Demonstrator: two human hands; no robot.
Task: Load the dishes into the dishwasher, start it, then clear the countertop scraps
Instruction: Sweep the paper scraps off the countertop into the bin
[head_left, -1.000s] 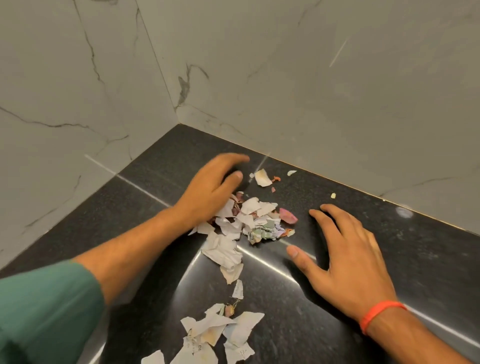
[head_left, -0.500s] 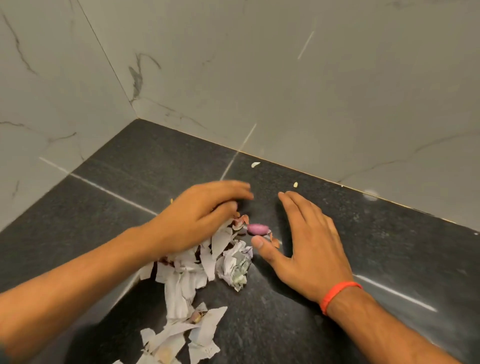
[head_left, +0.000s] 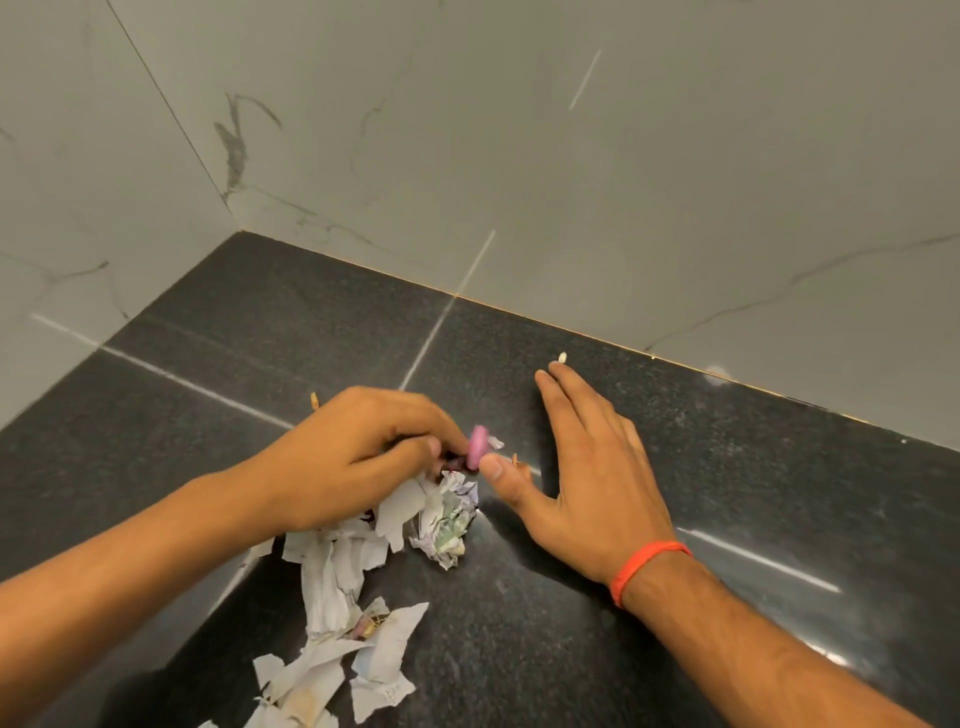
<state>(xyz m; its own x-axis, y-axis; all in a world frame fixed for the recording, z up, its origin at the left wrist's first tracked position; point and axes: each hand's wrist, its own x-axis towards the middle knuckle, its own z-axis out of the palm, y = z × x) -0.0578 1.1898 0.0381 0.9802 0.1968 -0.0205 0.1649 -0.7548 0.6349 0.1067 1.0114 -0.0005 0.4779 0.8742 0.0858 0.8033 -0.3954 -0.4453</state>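
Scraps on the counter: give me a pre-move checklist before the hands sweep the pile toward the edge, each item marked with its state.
1. Paper scraps gathered in one pile: not ok, they trail toward the near edge.
2. Small white crumb near the wall collected: not ok.
3. Right hand flat on the counter, ready to sweep: ok.
4. Pink piece held in the left hand: cannot tell.
5. Bin or container ready: cannot tell, none in view.

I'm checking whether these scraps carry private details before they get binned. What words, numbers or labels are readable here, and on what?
No text can be read.
Torn paper scraps: faint dark marks on a few pieces, too small and blurred to read.
Lowest scrap: a small ink mark, illegible.
Crumpled paper ball: greenish print, blurred.
Orange wristband: no lettering visible.
Countertop and wall tiles: no text.
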